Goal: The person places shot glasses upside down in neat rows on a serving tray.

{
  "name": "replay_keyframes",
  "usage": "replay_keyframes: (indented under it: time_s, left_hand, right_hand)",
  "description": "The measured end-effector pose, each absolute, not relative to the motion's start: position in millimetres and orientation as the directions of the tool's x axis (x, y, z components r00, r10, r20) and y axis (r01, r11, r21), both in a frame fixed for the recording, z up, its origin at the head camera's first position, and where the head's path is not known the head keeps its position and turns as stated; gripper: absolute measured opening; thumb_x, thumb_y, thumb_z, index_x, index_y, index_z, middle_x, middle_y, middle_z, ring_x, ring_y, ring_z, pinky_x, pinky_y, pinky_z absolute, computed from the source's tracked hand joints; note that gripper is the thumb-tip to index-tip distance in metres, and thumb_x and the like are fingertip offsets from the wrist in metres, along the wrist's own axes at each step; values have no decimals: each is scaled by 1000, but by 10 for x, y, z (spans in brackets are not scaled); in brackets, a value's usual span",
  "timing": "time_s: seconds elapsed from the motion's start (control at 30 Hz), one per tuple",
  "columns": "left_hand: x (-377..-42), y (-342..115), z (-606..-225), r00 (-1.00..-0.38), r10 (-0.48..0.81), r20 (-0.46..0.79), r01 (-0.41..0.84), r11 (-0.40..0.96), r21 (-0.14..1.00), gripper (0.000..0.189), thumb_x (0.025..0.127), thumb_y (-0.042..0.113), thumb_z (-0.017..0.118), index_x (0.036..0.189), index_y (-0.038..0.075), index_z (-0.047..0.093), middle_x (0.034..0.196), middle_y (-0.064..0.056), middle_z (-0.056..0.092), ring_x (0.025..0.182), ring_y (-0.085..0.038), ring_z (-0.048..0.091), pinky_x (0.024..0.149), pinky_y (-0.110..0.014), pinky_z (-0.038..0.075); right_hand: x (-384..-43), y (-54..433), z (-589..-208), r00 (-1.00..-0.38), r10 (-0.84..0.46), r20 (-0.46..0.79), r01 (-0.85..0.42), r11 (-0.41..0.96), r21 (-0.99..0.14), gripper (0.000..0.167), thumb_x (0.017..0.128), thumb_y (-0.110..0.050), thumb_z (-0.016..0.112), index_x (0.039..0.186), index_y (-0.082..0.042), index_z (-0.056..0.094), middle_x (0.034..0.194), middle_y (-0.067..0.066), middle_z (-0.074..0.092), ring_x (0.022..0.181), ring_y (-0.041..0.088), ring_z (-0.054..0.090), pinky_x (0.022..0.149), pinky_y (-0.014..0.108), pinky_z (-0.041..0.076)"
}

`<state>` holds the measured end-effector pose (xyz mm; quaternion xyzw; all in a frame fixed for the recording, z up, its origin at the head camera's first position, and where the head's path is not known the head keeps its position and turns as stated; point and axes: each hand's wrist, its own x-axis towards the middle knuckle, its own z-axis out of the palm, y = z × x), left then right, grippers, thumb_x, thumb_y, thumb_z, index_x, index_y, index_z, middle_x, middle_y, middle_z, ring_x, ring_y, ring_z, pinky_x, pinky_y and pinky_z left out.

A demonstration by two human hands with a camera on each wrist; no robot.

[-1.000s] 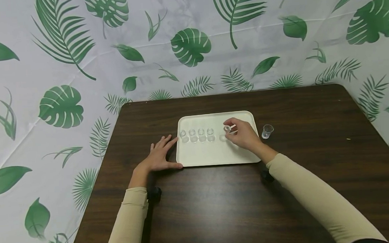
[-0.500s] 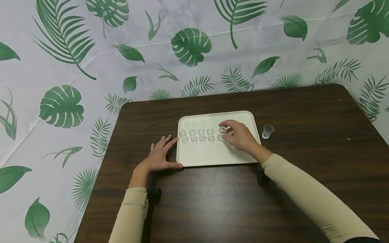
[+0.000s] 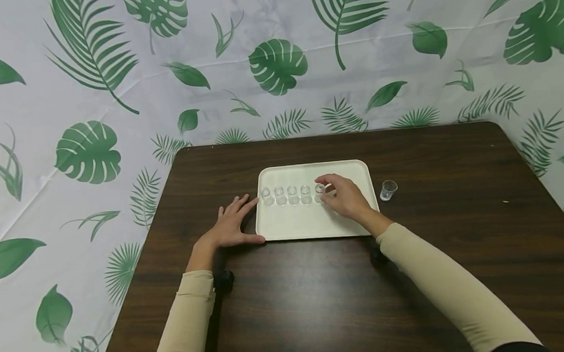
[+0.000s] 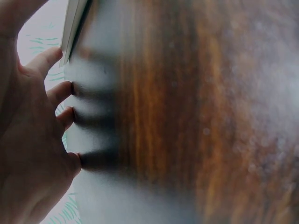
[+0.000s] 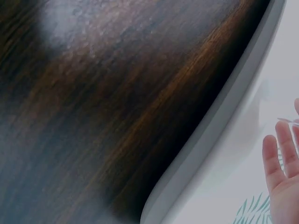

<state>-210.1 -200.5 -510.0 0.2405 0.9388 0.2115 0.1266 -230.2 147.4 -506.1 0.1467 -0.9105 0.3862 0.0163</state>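
A row of several small clear plastic cups (image 3: 292, 195) stands on a cream tray (image 3: 290, 224), narrow ends up. My right hand (image 3: 346, 196) pinches the rightmost cup (image 3: 319, 193) of this row between thumb and fingers; its lower part shows against the tray. Beside the tray's left edge my left hand (image 3: 229, 227) rests with fingers spread, index fingertip and thumb touching the edge. In the left wrist view the fingertips (image 4: 70, 86) meet the table. Only some right fingers (image 5: 282, 149) show in the right wrist view, over the tray.
Another clear cup (image 3: 388, 190) stands wide end up on the dark wooden table (image 3: 438, 188), right of the tray. A leaf-printed white cloth (image 3: 278, 111) hangs behind the table. A tiny pale speck (image 3: 505, 201) lies on the right side of the tabletop.
My right hand has brought its cup leftward and down to the right end of the row on the tray. The left hand has stayed at the tray's edge.
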Motion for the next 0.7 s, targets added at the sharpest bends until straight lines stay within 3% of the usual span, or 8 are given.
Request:
replay_keyframes:
  time_s: [0.27,0.5,0.7]
  left_hand:
    - [-2111,-1998,-5103,-851,509,-130,404,793,456,108,73,64,76,158,24,23,162,-14,14,148,-39,6,107,-71,2]
    - [-2111,-2000,-5098,-851,507,-137,399,795,457,108,72,63,76,158,25,23,163,-12,13,148,-38,5,108,-70,1]
    - [-2119,-2005,-5120,-850,509,-134,401,792,460,108,73,64,76,158,25,22,163,-13,13,148,-38,4,108,-71,1]
  right_hand:
    - [-2314,1460,-5059,-961,-247,125,-261,658,-706,47,88,-6,70,133,-10,58,120,10,63,103,24,65,84,39,52]
    - [-2330,1528,-4960,-957,-248,150,-271,580,-768,59,80,2,73,136,-4,54,117,15,63,104,31,64,82,44,52]
    - [-2351,1609,-4863,-955,-245,164,-274,531,-802,63,76,13,55,137,-3,53,120,17,60,107,33,62,86,45,51]
